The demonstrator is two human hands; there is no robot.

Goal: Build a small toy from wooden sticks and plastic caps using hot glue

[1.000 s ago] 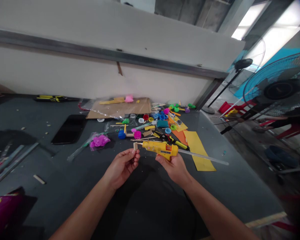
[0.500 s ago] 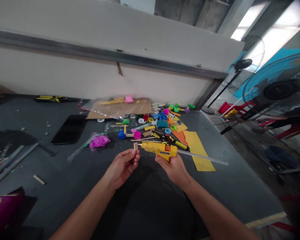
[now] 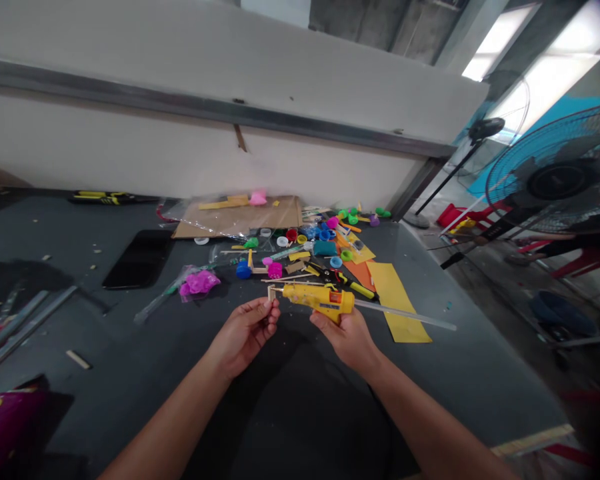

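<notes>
My right hand point(image 3: 350, 337) is wrapped round the handle of a yellow hot glue gun point(image 3: 310, 297). A long clear glue stick point(image 3: 405, 313) sticks out of the gun's back end to the right. My left hand point(image 3: 250, 330) pinches a short piece of wooden stick point(image 3: 271, 294) upright between thumb and fingers. The gun's nozzle points left and meets the top of this stick, or comes very near it. Just beyond lies a small assembly of sticks point(image 3: 258, 269) with a blue cap point(image 3: 243, 269) and a pink cap point(image 3: 275, 269).
Behind my hands lie several coloured bottle caps point(image 3: 292, 235), black-and-yellow pliers point(image 3: 345, 280), yellow paper point(image 3: 397, 300) and cardboard point(image 3: 280, 217). Leftward are a purple clay lump point(image 3: 199, 283), a phone point(image 3: 137, 259) and a loose wood piece point(image 3: 79, 359). A fan point(image 3: 555, 180) stands right, past the table edge.
</notes>
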